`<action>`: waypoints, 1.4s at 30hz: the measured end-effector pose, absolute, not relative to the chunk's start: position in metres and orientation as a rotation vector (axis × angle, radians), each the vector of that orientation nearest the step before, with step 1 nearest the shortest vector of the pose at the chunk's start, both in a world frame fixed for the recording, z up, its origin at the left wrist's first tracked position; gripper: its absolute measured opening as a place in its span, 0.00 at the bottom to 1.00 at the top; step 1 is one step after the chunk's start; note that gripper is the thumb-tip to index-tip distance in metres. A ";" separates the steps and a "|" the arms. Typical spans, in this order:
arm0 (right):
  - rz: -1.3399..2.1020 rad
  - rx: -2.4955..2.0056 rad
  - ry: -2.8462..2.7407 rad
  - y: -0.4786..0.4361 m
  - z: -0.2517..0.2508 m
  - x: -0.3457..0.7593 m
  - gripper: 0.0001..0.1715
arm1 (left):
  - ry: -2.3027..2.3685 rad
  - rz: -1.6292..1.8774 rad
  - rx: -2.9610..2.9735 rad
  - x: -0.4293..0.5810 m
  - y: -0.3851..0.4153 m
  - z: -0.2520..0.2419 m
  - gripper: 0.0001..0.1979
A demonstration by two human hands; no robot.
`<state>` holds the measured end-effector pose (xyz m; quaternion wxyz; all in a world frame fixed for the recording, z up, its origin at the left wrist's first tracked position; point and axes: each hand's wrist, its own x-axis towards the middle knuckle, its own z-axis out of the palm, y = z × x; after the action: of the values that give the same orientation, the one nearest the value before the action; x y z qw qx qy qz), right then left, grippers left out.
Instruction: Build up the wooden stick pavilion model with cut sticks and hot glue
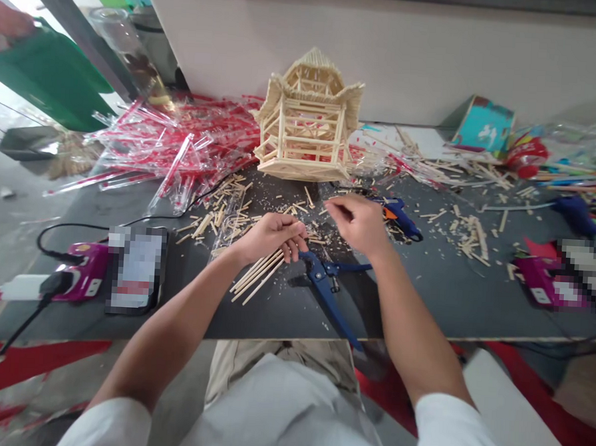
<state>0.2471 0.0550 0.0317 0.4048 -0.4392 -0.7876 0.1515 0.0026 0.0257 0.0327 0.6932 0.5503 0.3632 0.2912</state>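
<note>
Head view. Left hand: one, fingers curled, thumb against them; any grip cannot be told. Sticks: several, pale, roughly parallel, at the left hand, free ends toward the tabletop's near edge; held or merely beneath, unclear. Right hand: one, fingers bent, tips close together; contents, if any, cannot be told. Cutter: blue, handles spread, between the forearms, its head just beside the left hand. Model: pale sticks, tiered roof, upright beyond both hands. Glue gun: blue, beside the right hand. Scraps: many, scattered. Wrappers: red and clear, heaped left of the model. Phone: one, beside a purple power strip, left.
</note>
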 end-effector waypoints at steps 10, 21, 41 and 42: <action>-0.023 -1.733 -1.937 0.098 0.005 0.368 0.20 | 0.873 0.791 1.144 -0.001 0.032 0.033 0.17; 0.176 -1.733 -1.987 0.097 0.002 0.370 0.17 | 0.938 0.813 1.177 -0.002 0.032 0.036 0.16; 0.185 -1.859 -1.967 0.096 -0.001 0.378 0.16 | 0.926 0.794 1.148 -0.004 0.035 0.032 0.18; 0.183 -1.925 -1.941 0.094 -0.002 0.384 0.20 | 0.928 0.797 1.143 -0.005 0.035 0.032 0.18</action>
<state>0.3843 0.0944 -0.0024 0.1995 -0.6885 -0.6942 0.0654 -0.0048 0.0350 0.0317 0.6695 0.5072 0.4117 0.3535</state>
